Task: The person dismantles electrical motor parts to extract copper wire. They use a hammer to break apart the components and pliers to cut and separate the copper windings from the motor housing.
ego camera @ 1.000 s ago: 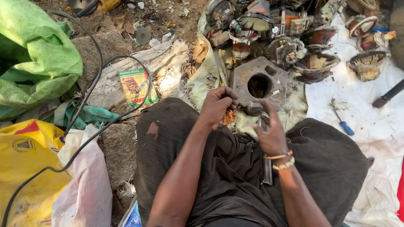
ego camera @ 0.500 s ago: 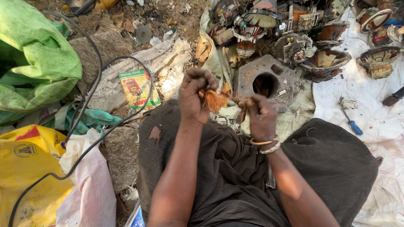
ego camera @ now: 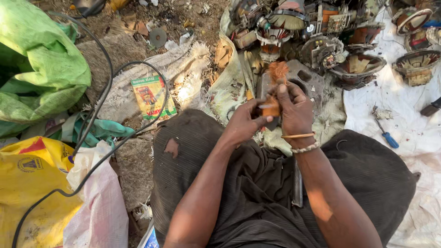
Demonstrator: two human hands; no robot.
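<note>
Littered dirt ground, left hand [ego camera: 242,126] and right hand [ego camera: 295,110] both gripping copper wire bundle [ego camera: 274,87] between them

Bare dirt ground [ego camera: 183,18] is being lit by harsh sunlight; it is being covered partly by a white sheet [ego camera: 404,119] and green sacking [ego camera: 41,64].

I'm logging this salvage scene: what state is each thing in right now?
Copper wire bundle: frayed, gripped by both hands.
Left hand: closed on the bundle.
Right hand: closed on the bundle.
Metal housing: lying flat, opening up.
Screwdriver: lying untouched on white cloth.
Black cable: loose, looped.
</note>
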